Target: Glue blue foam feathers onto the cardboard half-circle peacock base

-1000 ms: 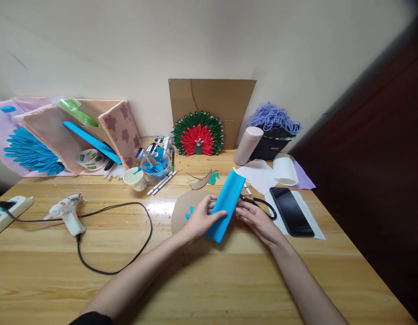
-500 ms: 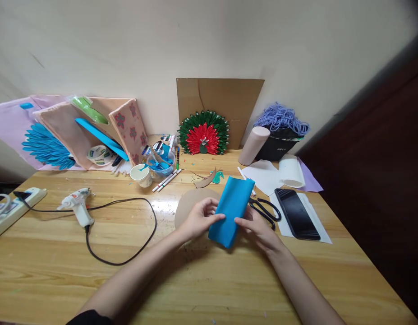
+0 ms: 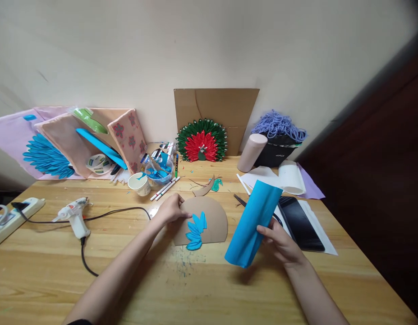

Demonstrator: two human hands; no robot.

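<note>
I have the folded blue sheet [image 3: 251, 223] grasped in my right hand [image 3: 282, 243] above the desk [image 3: 209, 293]; my left hand [image 3: 170, 210] touches the cardboard [image 3: 215, 221], grip unclear. A tub [image 3: 161, 180] holds blue scraps [image 3: 158, 170].

Wall [image 3: 209, 45] is plain off-white, with a dark mark [image 3: 43, 76] at left and soft shadows; pale wood table [image 3: 209, 293] stands against it, grain visible. Dark reddish-brown surface [image 3: 374, 180] at right, door or cabinet unclear

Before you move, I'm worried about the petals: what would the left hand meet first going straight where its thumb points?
Probably the blue petals on the half-round cardboard, just ahead of the left hand; depth is unclear.
</note>
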